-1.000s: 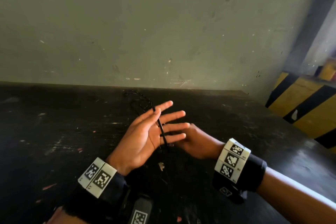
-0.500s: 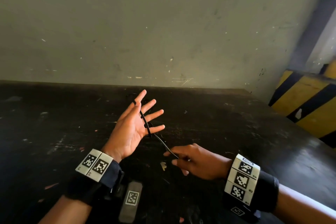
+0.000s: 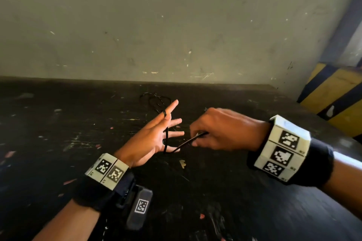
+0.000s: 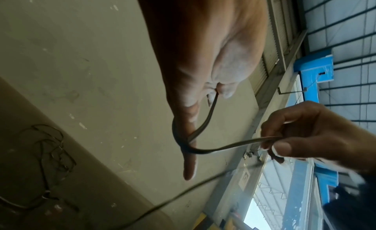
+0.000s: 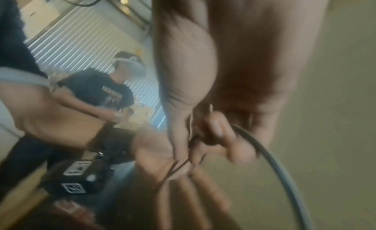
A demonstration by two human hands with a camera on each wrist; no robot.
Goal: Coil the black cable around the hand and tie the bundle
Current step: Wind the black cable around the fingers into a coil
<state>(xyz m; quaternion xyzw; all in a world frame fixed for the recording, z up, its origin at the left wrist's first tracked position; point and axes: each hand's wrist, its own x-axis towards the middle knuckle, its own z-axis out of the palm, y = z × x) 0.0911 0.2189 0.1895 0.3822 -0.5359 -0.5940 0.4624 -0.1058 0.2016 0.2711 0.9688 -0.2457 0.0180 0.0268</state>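
While one black cable runs across the spread-fingered left hand, the right hand pinches its free length; two hands total, above a scuffed black table by a grey wall.

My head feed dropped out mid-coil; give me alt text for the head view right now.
The left hand is held open, fingers spread, with the black cable looped across them. The right hand pinches the cable beside it, above a dark table where more cable lies.

Left hand held up, fingers spread; right hand curled, pinching.
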